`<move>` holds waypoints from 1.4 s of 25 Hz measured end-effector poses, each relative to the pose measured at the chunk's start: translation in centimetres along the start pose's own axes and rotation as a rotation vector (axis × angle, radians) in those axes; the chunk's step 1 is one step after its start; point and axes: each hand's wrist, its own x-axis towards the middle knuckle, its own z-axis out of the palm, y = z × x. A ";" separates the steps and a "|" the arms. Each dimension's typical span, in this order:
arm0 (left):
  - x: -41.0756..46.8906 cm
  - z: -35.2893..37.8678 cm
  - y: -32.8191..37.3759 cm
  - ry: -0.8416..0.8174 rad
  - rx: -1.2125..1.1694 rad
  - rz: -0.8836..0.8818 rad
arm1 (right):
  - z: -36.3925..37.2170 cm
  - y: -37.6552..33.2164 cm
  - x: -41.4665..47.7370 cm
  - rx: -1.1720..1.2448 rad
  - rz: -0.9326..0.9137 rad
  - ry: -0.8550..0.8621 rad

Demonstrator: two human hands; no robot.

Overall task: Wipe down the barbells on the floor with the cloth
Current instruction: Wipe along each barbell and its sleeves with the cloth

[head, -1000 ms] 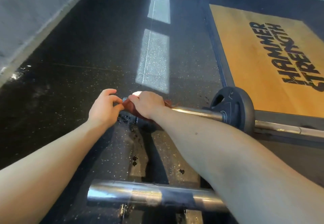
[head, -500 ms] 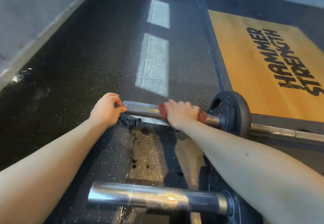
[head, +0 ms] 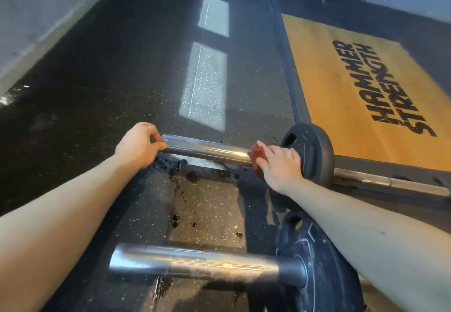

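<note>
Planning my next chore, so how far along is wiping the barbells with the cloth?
Looks done: possibly the far barbell sleeve, which lies bare and shiny. In hand: the left hand grips its end while the right hand holds the red cloth against it by the plate. Left: that bar's shaft and the near barbell.

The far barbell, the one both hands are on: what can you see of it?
The barbell is shiny, chrome-looking metal, lying down on the dark speckled floor. Its thick end sleeve points left; a dark round plate sits on it, and a thinner shaft runs off right along the wooden platform. The left hand grips the sleeve's tip; the right hand holds a reddish cloth round the sleeve next to the plate.
</note>
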 end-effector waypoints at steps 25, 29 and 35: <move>-0.6 5.2 6.6 0.317 -0.918 -0.772 | -9.1 5.4 -6.7 0.567 0.526 0.105; -0.2 5.6 6.3 0.375 -1.188 -0.764 | -8.8 5.8 -5.9 0.683 0.508 0.041; 1.9 5.4 5.6 0.286 -1.094 -0.744 | -9.2 5.5 -3.0 0.621 0.503 0.097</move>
